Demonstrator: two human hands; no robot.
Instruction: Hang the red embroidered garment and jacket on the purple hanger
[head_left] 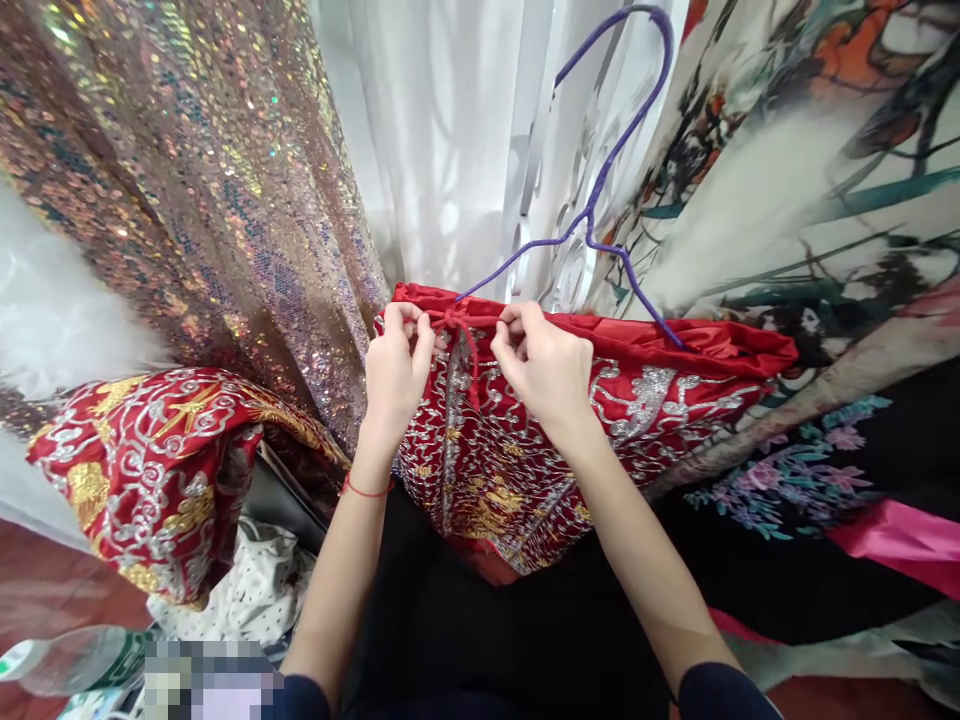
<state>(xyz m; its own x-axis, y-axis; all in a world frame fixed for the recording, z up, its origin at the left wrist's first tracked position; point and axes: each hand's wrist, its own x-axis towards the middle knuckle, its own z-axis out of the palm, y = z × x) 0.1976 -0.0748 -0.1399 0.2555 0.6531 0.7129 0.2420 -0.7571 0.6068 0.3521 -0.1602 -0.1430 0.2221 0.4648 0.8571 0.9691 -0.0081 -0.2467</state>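
Observation:
A red skirt point(510, 440) with silver and gold embroidery hangs in front of me, its gathered red waistband running across the middle of the view. A purple wire hanger point(590, 210) rises out of the waistband, its lower part hidden inside. At the front of the waistband a red drawstring point(456, 318) makes a knot or bow, with a loose end dangling. My left hand point(397, 370) pinches the drawstring on the left of the knot. My right hand point(544, 370) pinches it on the right, the string drawn out between both hands.
A sequined curtain-like fabric point(202, 150) hangs at the left. Below it lies another red embroidered garment point(150, 470), near a dotted white cloth point(247, 575) and a plastic bottle point(75, 660). Painted-pattern fabric point(825, 170) and a black floral garment point(795, 480) are on the right.

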